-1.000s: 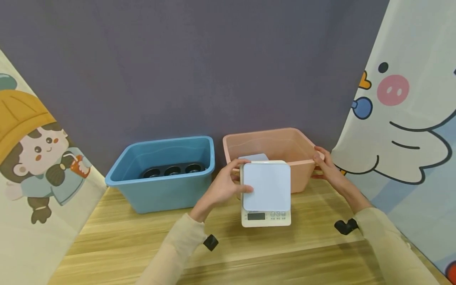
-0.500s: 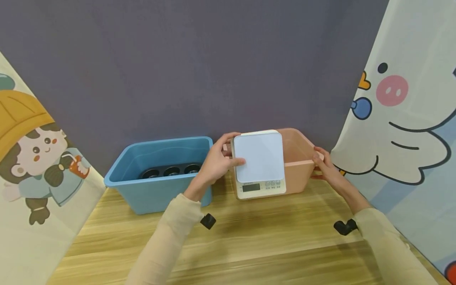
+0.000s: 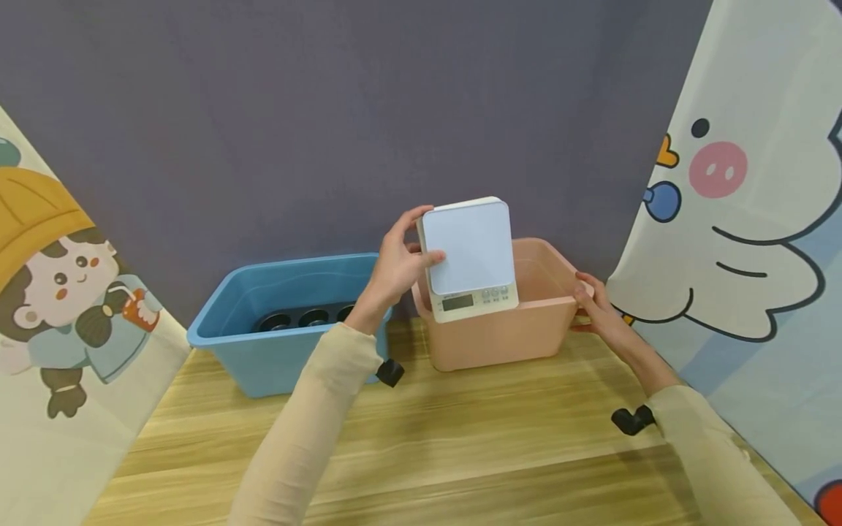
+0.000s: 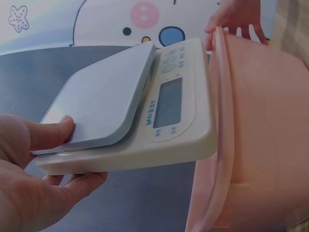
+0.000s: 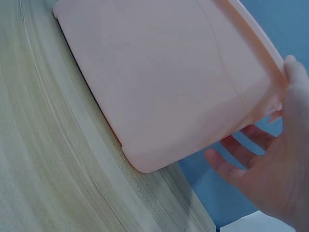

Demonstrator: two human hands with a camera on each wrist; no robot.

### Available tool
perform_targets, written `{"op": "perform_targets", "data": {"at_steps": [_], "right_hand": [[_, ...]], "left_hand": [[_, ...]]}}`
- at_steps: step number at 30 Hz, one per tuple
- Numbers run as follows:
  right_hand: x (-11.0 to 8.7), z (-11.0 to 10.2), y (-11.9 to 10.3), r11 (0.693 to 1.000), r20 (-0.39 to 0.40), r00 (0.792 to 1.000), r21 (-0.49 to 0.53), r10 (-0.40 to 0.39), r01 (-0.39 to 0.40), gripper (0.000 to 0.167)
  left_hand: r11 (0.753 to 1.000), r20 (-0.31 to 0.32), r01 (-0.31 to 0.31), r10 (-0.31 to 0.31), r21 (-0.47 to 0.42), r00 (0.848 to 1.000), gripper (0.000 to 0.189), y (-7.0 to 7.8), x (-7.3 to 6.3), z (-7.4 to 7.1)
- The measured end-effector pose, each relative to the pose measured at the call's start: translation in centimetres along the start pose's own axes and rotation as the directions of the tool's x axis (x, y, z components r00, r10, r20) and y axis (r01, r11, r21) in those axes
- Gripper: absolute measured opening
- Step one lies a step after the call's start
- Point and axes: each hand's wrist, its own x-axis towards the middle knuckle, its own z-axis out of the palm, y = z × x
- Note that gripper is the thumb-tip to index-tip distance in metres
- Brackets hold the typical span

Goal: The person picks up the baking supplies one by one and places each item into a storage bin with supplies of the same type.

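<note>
A white digital kitchen scale (image 3: 468,248) is held up by my left hand (image 3: 395,267), tilted so its platform faces me. In the left wrist view the thumb (image 4: 55,134) presses on the platform edge while the other fingers (image 4: 87,184) support the base from beneath. The scale overlaps the front rim of the pink bin (image 3: 500,340) in the head view, with its display and buttons at the lower end. At the bin's right end my right hand (image 3: 601,310) grips the rim corner, thumb on top and fingers spread along the outer wall.
A blue bin (image 3: 289,365) stands to the left of the pink one and contains a dark muffin tin (image 3: 313,317). Both bins sit on a wood-grain table (image 3: 460,438). Behind is a dark grey wall (image 3: 329,124), with cartoon-printed panels (image 3: 756,256) at both sides.
My left hand has raised the kitchen scale from in front of the pink bin to its rim, moving slightly left. My right hand keeps its grip on the rim.
</note>
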Motion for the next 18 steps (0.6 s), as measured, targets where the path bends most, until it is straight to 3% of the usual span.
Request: {"op": "perform_targets", "data": {"at_steps": [11,18], "right_hand": [[0.0,0.0,0.0,1.0,0.004,1.0,-0.003,0.009,-0.009,0.064],[-0.2,-0.1,0.1,1.0,0.01,1.0,0.018,-0.019,0.019,0.063]], "left_hand": [[0.999,-0.109,0.009,-0.005,0.041,0.994,0.07,-1.8,2.4,1.6],[0.99,-0.097,0.119,-0.112,0.074,0.989,0.07,-4.6,3.4,3.0]]}}
